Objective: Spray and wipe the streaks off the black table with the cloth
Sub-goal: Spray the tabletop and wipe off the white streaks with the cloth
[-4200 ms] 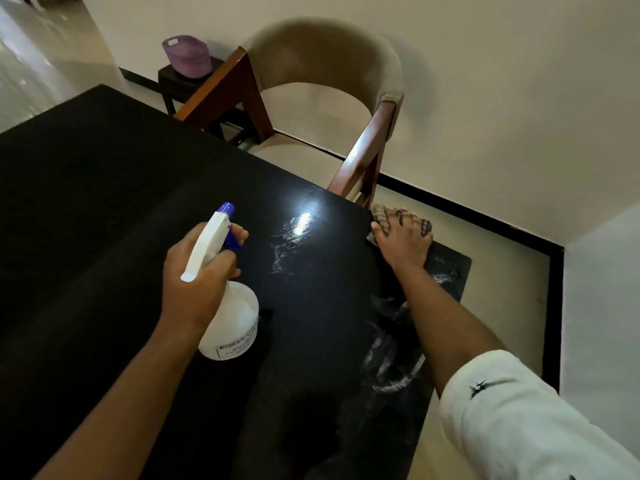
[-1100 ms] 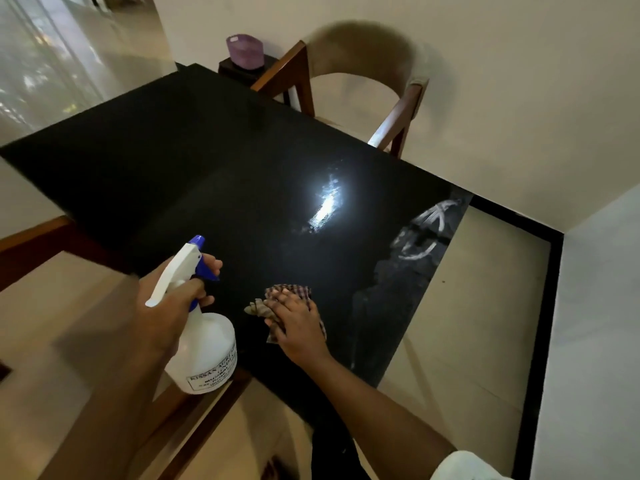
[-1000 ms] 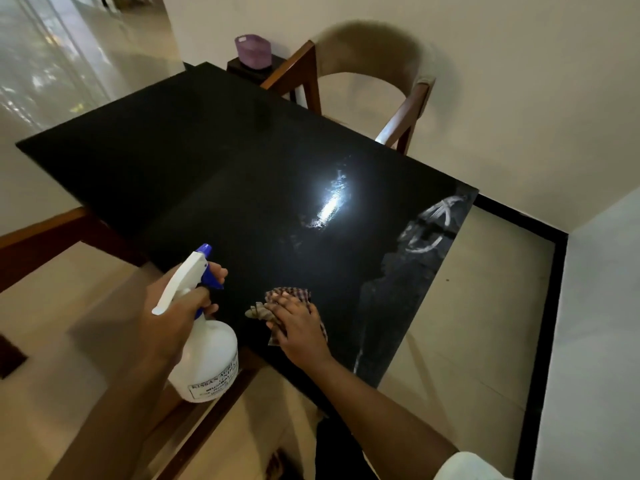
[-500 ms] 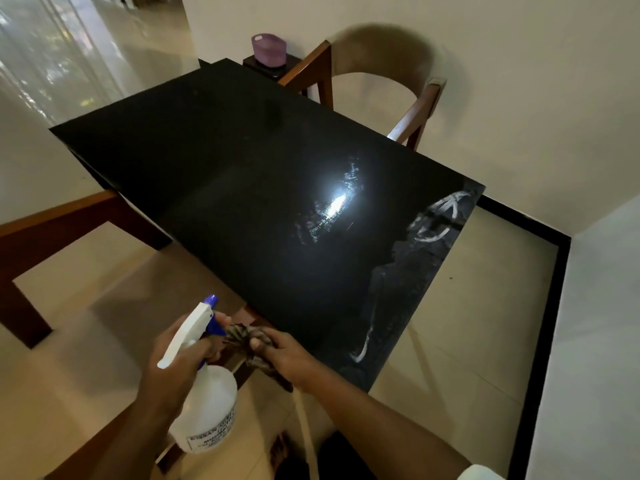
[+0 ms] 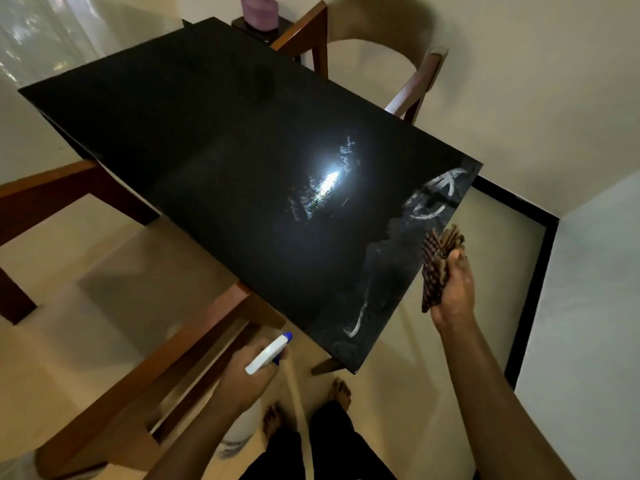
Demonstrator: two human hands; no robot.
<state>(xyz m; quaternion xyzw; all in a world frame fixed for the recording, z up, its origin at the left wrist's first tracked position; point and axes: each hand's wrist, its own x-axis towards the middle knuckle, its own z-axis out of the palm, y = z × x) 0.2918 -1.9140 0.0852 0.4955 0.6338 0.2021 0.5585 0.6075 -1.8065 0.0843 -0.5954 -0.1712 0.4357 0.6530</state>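
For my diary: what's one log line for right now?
left hand holds spray bottle | right hand holds cloth off table | streaks visible

Top of frame: purple container (image 5: 259,8) on a dark side stand (image 5: 263,33), beside a wooden armchair (image 5: 420,84) with a curved beige back. Left and lower left: wooden frames (image 5: 131,403) on cream floor tiles (image 5: 86,341). Right: black floor band (image 5: 538,271) below a pale wall (image 5: 519,81).

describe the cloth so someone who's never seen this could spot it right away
Find the black table and follow its right edge to the white streaks. Just off that edge the right hand holds the cloth, bunched up. It is dark brown and checked, unlike the white bottle in the left hand.
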